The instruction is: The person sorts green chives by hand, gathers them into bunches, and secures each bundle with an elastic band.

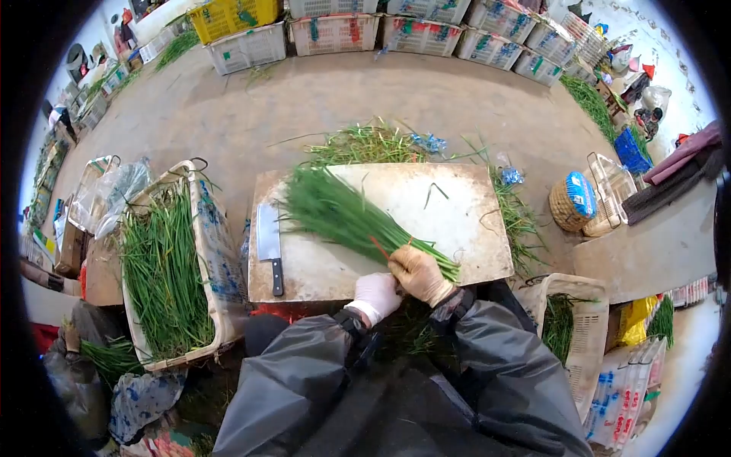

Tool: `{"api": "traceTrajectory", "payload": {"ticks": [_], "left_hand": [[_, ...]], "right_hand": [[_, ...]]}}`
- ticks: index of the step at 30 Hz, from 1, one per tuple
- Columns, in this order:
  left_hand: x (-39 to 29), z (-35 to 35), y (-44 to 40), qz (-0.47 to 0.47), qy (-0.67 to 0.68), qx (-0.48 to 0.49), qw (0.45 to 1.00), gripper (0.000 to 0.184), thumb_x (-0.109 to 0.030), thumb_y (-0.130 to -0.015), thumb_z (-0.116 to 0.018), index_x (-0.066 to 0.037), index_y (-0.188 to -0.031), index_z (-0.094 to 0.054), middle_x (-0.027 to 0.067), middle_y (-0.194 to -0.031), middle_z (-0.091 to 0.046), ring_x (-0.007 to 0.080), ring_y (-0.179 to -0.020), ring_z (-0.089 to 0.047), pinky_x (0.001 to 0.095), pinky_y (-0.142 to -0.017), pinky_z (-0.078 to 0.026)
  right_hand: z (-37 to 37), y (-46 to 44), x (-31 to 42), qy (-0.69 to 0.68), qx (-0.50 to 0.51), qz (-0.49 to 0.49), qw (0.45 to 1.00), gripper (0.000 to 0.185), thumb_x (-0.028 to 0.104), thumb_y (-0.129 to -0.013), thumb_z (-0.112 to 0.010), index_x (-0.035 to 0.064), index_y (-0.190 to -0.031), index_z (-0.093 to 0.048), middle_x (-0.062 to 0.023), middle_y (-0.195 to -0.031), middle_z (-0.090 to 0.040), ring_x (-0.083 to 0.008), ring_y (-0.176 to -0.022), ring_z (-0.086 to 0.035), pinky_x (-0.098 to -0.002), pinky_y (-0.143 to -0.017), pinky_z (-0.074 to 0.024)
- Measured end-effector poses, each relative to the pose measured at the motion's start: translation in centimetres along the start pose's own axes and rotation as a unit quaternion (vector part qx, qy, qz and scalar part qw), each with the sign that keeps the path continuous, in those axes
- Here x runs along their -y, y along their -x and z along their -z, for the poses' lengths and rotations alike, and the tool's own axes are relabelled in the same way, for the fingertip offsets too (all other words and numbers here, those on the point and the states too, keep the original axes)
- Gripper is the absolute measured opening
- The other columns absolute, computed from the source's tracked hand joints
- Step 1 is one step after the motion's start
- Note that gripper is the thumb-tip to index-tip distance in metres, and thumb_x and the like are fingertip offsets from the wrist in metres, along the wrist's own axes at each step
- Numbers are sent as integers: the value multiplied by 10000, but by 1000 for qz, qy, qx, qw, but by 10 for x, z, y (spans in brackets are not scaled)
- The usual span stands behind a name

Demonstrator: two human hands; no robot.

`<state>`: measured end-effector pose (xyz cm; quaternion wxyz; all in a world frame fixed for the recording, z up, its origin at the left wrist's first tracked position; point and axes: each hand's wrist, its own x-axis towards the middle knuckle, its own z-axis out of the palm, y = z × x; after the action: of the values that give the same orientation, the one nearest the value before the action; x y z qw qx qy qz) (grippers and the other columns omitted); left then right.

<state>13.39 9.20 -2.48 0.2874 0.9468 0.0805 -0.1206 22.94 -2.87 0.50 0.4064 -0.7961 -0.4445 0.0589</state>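
A bundle of long green stalks (343,209) lies slantwise over the pale board (464,206), its leafy end at the upper left and blurred. A thin red tie shows near its lower part. My right hand (420,274), in a tan glove, is closed round the bundle near its cut ends. My left hand (376,296), in a white glove, is closed beside the right one at the board's front edge; what its fingers hold, if anything, is hidden. A cleaver (269,244) with a black handle rests on the board's left side.
A crate (219,266) full of green stalks stands at the left, another crate (598,327) at the right. Loose stalks (365,145) lie behind the board. A wicker basket (567,217) is at the right. Stacked crates (335,36) line the back. A person's arm (70,339) shows at lower left.
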Motion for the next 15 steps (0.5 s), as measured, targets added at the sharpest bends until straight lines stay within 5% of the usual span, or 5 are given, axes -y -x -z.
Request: {"api": "traceTrajectory", "payload": {"ticks": [1, 4, 7, 10, 15], "left_hand": [[-2, 10, 4, -10, -13, -31, 999, 217, -288, -855, -677, -83, -905, -728, 166, -891, -741, 397, -893, -708, 509, -774, -556], [7, 36, 18, -85, -90, -179, 976, 102, -202, -781, -674, -127, -840, -709, 126, -775, -688, 374, -803, -695, 491, -705, -555], [15, 63, 25, -145, -121, -302, 934, 358, -98, -725, -680, -105, -1083, -696, 157, -1130, -667, 375, -1119, -623, 529, -996, -483], [9, 66, 30, -165, -217, -225, 935, 803, -117, -760, -701, -117, -1528, -467, 184, -1590, -404, 394, -1502, -334, 569, -1253, -194], [16, 35, 19, -189, -252, -154, 936, 781, -166, -862, -669, -120, -1587, -383, 195, -1673, -287, 377, -1585, -197, 635, -1258, -109]], "right_hand": [[-3, 8, 2, 6, -22, -2, 1000, 70, 87, -896, -715, 35, -939, -692, -151, -854, -644, -348, -794, -659, -398, -710, -531], [-14, 23, 7, -46, -77, -33, 995, 88, 123, -903, -696, 40, -931, -688, -159, -870, -646, -373, -833, -654, -423, -736, -528], [-25, 35, 17, 40, -50, 6, 998, 133, 201, -865, -675, 76, -909, -678, -147, -859, -651, -370, -833, -658, -476, -720, -537], [-35, 48, 36, 104, 10, 49, 993, 132, 196, -818, -693, 91, -891, -664, -122, -857, -651, -344, -831, -666, -470, -713, -546], [-58, 87, 37, 175, 88, 93, 976, 193, 232, -766, -734, 89, -867, -654, -80, -871, -647, -282, -828, -651, -421, -707, -536]]}}
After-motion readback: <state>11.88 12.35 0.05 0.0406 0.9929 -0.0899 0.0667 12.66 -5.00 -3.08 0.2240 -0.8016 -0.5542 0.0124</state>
